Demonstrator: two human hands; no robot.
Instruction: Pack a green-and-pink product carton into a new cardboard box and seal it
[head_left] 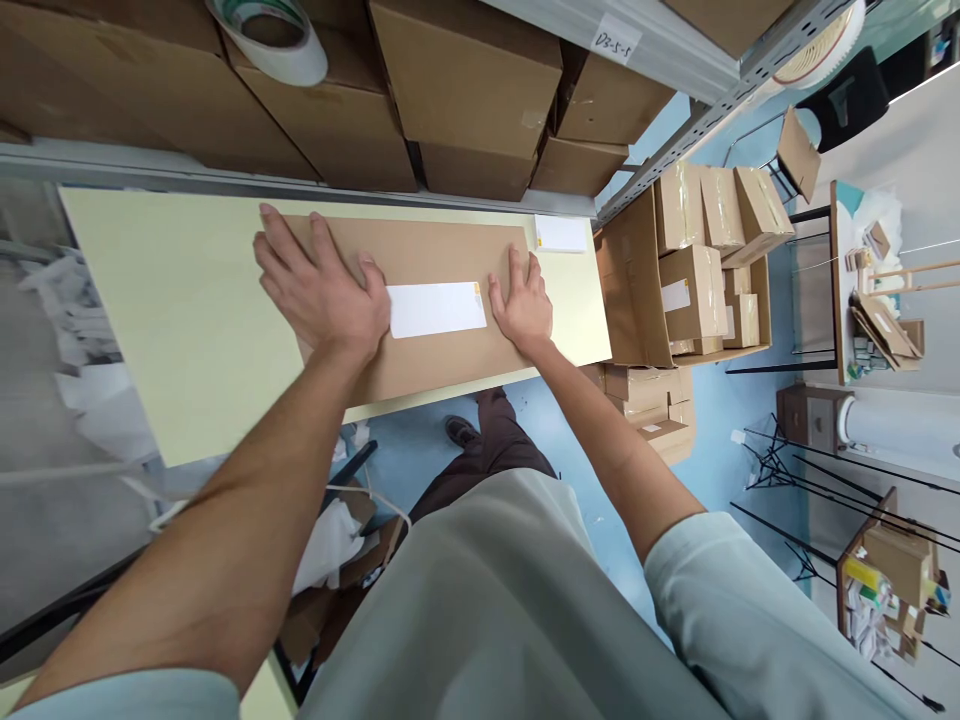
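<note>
A flat brown cardboard box (435, 355) lies on the pale yellow table (172, 300). A white label (437, 309) is stuck on its top, in the middle. My left hand (322, 285) lies flat on the box just left of the label, fingers spread and open. My right hand (523, 303) presses flat on the box's right end, right of the label, fingers stretched out. Neither hand holds anything.
Brown boxes (465, 90) and a tape roll (274, 35) fill the shelf behind the table. A small white card (561, 234) lies at the table's far right corner. More cartons (694, 280) stand stacked on the blue floor to the right, with wire racks (795, 470) beyond.
</note>
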